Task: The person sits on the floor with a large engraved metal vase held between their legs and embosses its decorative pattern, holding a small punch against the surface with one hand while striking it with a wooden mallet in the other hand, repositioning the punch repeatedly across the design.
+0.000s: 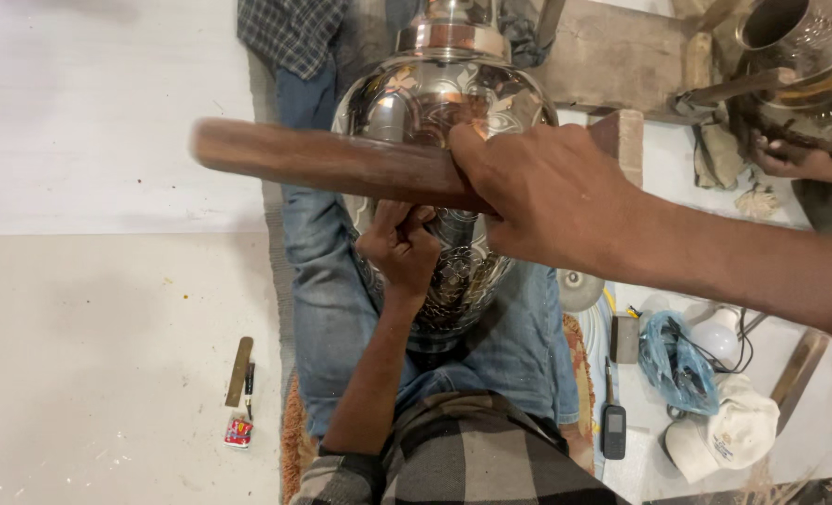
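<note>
Gripping wooden mallet (pixel 341 166), right hand (pixel 537 192) clenched; left hand (pixel 399 245) pinches tool against engraved vase (pixel 449 112); phone (pixel 613 431) nearby.

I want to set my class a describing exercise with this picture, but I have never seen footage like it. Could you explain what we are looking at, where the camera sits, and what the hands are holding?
The camera sits on a person's head and looks down at their own lap. There is no machine, only bare hands. The right hand grips a wooden mallet, blurred by motion. The left hand pinches something small against an engraved metal vase lying across jeans-clad legs; what it pinches cannot be made out. On the pale floor lie a small tool with a red cap at left, and a mobile phone, a blue plastic bag and a white cap at right. Top right, another person's hand touches a second metal vessel.
</note>
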A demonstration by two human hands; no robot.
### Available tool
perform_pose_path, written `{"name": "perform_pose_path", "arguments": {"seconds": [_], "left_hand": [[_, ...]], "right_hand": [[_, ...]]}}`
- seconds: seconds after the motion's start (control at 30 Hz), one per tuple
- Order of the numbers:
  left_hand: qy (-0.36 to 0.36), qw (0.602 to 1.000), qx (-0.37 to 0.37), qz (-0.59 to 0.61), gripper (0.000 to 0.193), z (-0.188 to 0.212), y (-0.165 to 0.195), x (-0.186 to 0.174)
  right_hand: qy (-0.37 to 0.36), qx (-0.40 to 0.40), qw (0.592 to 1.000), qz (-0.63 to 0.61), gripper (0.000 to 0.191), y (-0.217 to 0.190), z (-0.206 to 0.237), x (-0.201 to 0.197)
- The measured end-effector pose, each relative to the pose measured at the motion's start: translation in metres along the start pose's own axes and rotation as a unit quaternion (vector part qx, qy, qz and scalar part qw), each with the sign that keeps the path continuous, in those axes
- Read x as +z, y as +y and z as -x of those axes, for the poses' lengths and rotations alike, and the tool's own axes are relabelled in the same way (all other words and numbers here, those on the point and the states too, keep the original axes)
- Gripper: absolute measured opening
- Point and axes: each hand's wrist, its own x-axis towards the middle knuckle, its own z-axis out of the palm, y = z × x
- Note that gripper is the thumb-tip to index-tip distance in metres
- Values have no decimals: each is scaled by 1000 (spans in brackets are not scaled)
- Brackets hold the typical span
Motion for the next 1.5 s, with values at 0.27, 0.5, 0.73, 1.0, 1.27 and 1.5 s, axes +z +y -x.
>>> {"name": "perform_pose_path", "arguments": {"seconds": [0.27, 0.5, 0.73, 1.0, 1.27, 1.5], "left_hand": [[34, 999, -25, -34, 24, 6, 7, 7], [67, 997, -29, 17, 13, 19, 4, 11], [77, 995, -62, 14, 9, 25, -8, 8], [92, 973, -121, 173, 16, 32, -6, 17], [66, 991, -60, 105, 27, 45, -11, 16], [75, 995, -55, 35, 19, 42, -6, 17]], "right_hand": [[-129, -15, 982, 138, 36, -5, -9, -8], [-226, 29, 961, 156, 28, -21, -21, -8], [-163, -11, 976, 145, 25, -20, -9, 7], [-62, 11, 997, 33, 46, 5, -4, 24], [-32, -12, 999, 33, 44, 10, -9, 18], [-127, -53, 980, 144, 31, -4, -4, 8]]}}
